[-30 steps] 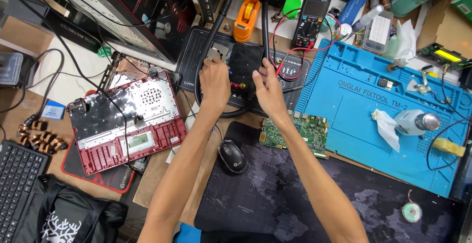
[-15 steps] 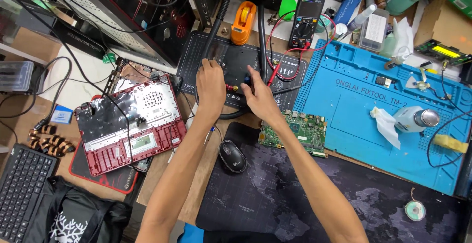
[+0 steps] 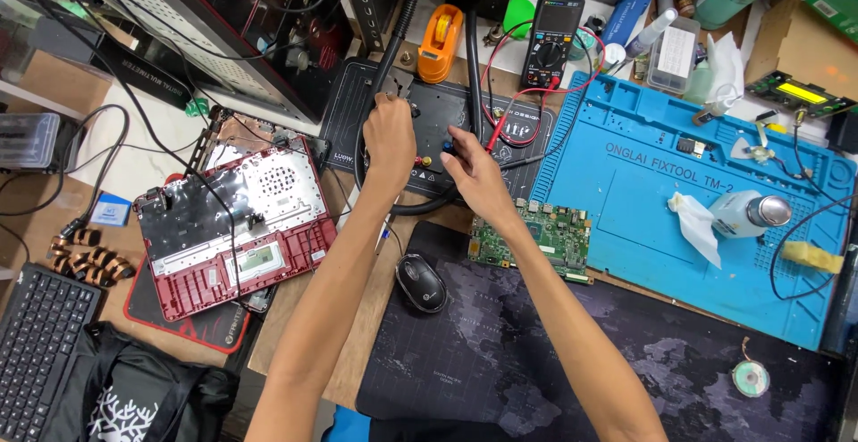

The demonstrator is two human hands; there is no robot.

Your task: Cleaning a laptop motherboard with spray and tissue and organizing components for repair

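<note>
Both my hands rest on a black flat bench unit [image 3: 353,111] with small terminals. My left hand [image 3: 389,134] is curled at the lower end of a black gooseneck arm [image 3: 398,35], fingers closed around its base. My right hand [image 3: 472,172] pinches a red test probe [image 3: 523,111], and its fingertips touch a blue terminal [image 3: 446,147]. Red and yellow terminals [image 3: 420,161] sit between the hands. A thick black hose [image 3: 420,208] loops around the unit under my wrists.
A green circuit board [image 3: 547,230] and a black mouse [image 3: 420,282] lie on a dark desk mat [image 3: 500,370]. A red laptop shell [image 3: 237,227] lies left, a blue work mat [image 3: 652,218] right. A multimeter [image 3: 552,40] and an orange tape dispenser [image 3: 440,44] stand behind.
My right hand has slid down and left from the unit's upper right to the blue terminal. My left hand has stayed near the gooseneck base. The view has shifted slightly.
</note>
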